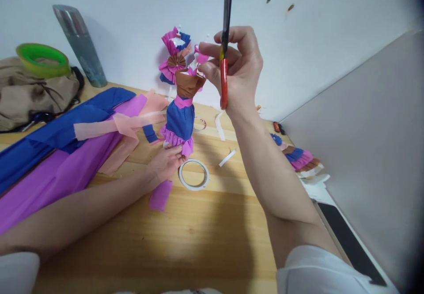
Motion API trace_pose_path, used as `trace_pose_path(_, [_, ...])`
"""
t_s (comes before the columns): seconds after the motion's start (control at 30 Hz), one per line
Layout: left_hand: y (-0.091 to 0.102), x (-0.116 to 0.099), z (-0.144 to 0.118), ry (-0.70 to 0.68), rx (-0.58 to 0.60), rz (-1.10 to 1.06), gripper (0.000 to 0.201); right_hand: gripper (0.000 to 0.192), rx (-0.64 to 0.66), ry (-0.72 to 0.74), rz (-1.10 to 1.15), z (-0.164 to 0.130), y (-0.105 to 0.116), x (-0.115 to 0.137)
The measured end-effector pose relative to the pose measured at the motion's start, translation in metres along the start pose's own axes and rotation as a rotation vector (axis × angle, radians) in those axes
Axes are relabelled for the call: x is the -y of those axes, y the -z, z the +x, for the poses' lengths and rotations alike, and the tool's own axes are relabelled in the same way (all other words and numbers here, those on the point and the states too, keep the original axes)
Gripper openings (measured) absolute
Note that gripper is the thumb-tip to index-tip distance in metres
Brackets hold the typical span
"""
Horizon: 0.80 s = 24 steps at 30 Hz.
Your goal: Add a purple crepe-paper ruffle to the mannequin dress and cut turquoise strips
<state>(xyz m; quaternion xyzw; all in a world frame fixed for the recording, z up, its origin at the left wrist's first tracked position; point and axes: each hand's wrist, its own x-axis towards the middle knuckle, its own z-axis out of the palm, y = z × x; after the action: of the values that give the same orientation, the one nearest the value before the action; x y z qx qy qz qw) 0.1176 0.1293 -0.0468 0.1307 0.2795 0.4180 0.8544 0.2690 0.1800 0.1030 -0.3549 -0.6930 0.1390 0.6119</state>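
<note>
A small dress form (180,117) stands on the wooden table in a brown top, pink belt, blue skirt and ruffled pink hem. At its foot, my left hand (167,163) grips the base by the hem. My right hand (243,60) is raised beside the form's top, holding scissors (224,82) with red handles and blades pointing up. Its thumb and forefinger reach to the pink paper (201,58) at the neckline; whether they pinch it is unclear. A white tape roll (195,188) lies just right of my left hand, and a pink paper piece (161,195) lies below it.
Blue crepe paper (99,104), purple crepe paper (73,175) and peach strips (126,126) spread leftward. Behind stands another dressed form (175,60). A bottle (82,47), green tape roll (43,71) and brown bag (33,95) are back left. A paper dress (300,157) lies right.
</note>
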Motion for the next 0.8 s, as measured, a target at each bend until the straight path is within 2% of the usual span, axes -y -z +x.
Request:
trace_pose_path(0.13, [0.002, 0.001, 0.002, 0.006, 0.013, -0.011, 0.019, 0.052, -0.048, 0.057, 0.015, -0.006, 0.001, 0.004])
trace_pose_path(0.23, [0.004, 0.002, 0.003, 0.021, 0.025, -0.021, 0.02, 0.046, -0.184, 0.088, 0.04, -0.027, 0.004, 0.012])
trace_pose_path(0.3, [0.004, 0.001, 0.003, 0.031, 0.036, -0.03, 0.019, 0.042, -0.259, 0.015, 0.019, -0.051, 0.008, 0.018])
trace_pose_path(0.33, [0.004, 0.0, 0.003, 0.037, 0.045, -0.036, 0.017, 0.042, -0.257, -0.055, 0.022, -0.065, 0.011, 0.02])
trace_pose_path(0.4, [0.003, -0.002, 0.002, 0.052, 0.065, -0.048, 0.014, 0.044, -0.171, -0.272, 0.065, -0.099, 0.015, 0.023])
trace_pose_path(0.47, [0.002, -0.003, 0.001, 0.068, 0.082, -0.057, 0.011, 0.044, -0.014, -0.482, 0.137, -0.136, 0.019, 0.022])
trace_pose_path(0.6, [0.004, -0.003, 0.002, 0.078, 0.137, -0.052, 0.012, 0.046, 0.282, -0.761, 0.346, -0.195, 0.027, 0.024])
trace_pose_path(0.67, [0.005, -0.002, 0.003, 0.084, 0.159, -0.034, 0.011, 0.053, 0.348, -0.844, 0.439, -0.209, 0.031, 0.028])
trace_pose_path(0.8, [0.005, -0.002, 0.002, 0.082, 0.13, -0.005, 0.012, 0.056, 0.514, -0.863, 0.64, -0.212, 0.039, 0.036])
